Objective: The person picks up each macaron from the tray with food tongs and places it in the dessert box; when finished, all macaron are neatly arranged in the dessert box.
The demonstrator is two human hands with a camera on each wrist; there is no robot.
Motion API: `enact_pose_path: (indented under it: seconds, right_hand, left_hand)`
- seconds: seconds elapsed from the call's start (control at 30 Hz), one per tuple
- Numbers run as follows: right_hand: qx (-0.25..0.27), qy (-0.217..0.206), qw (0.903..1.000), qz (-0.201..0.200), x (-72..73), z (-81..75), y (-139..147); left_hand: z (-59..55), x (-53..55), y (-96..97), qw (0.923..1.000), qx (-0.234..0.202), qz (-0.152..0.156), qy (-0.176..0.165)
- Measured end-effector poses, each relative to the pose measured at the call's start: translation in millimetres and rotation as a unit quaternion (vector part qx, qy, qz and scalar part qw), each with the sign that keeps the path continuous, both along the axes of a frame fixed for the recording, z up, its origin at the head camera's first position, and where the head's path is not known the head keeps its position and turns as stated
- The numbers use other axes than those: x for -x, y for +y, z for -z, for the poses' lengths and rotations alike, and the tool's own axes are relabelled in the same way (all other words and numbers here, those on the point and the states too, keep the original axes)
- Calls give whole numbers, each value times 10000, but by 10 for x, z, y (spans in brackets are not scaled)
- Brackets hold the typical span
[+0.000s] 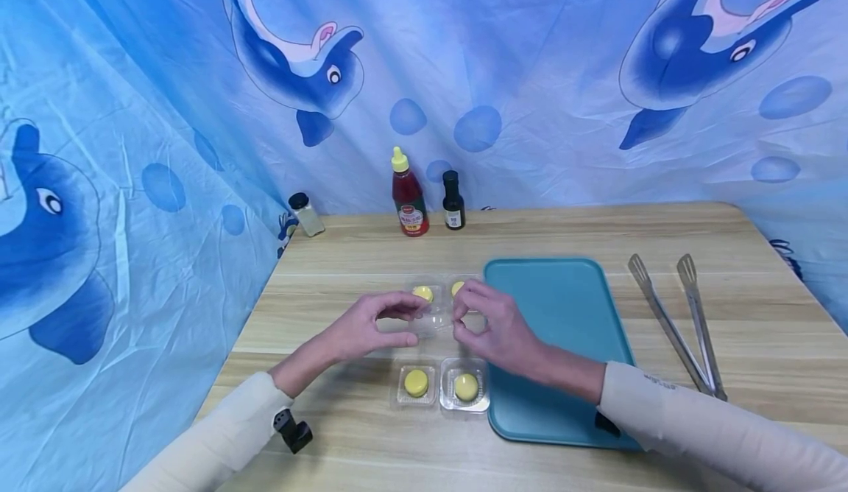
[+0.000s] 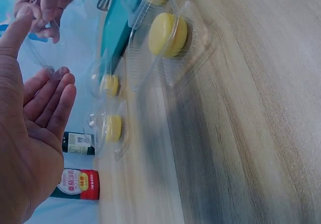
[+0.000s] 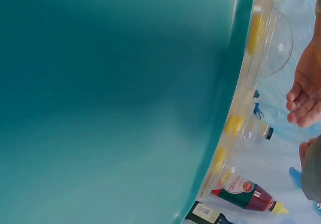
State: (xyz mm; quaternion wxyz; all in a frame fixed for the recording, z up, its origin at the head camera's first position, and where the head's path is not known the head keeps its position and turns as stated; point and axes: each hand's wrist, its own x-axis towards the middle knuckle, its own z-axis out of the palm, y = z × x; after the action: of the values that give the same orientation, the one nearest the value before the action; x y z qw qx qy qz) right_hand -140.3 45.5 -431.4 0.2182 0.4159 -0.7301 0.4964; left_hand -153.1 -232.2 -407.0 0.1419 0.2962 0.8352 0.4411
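Both hands meet over the table at a see-through plastic container (image 1: 433, 320), whose outline is faint. My left hand (image 1: 371, 322) holds its left side, thumb and fingers spread apart across it. Thumb and fingertips of my right hand (image 1: 493, 324) pinch its right edge. Behind the hands are yellow macarons (image 1: 423, 294) in clear boxes, the right one partly hidden by my right hand. Nearer me stand a left boxed macaron (image 1: 416, 382) and a right boxed macaron (image 1: 467, 387). In the left wrist view, a yellow macaron (image 2: 168, 34) sits under clear plastic.
A teal tray (image 1: 550, 403) lies under my right forearm. Metal tongs (image 1: 669, 326) rest spread on the right. At the back stand a red sauce bottle (image 1: 411, 201), a dark bottle (image 1: 453, 201) and a black-capped shaker (image 1: 307, 214). A blue dolphin curtain (image 1: 530, 50) borders the table.
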Motion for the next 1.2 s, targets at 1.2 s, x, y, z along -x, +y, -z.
enact_pose_path:
  seconds: [1.2]
  right_hand:
    - [-1240, -2306, 9646, -316, -198, 84, 17]
  left_hand:
    - [170, -232, -181, 9910, 229, 274, 1288]
